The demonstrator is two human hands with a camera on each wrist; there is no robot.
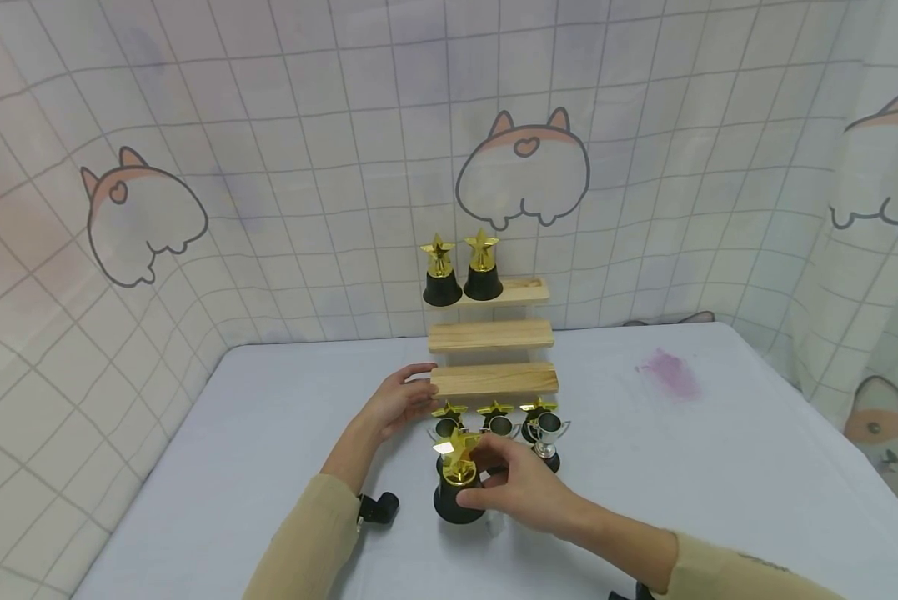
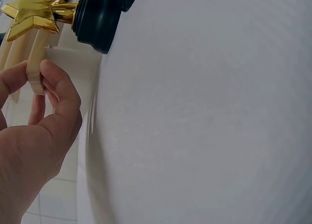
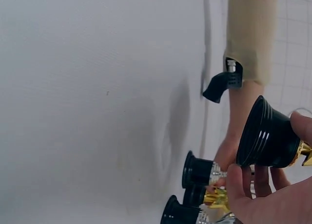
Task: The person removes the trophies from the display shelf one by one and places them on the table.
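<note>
My right hand holds a gold star trophy by its upper part; its black base is off the table in the right wrist view. My left hand pinches the left end of the lowest board of a wooden tiered shelf, and the left wrist view shows finger and thumb on either side of that board end. Two more star trophies stand side by side on the top board. In front of the shelf is a row of star trophies, with silver cup trophies before them, partly hidden.
The middle board carries nothing. White cloth covers the table, which bears a pink stain at the right. A gridded curtain with cartoon animals hangs behind the shelf and along the sides.
</note>
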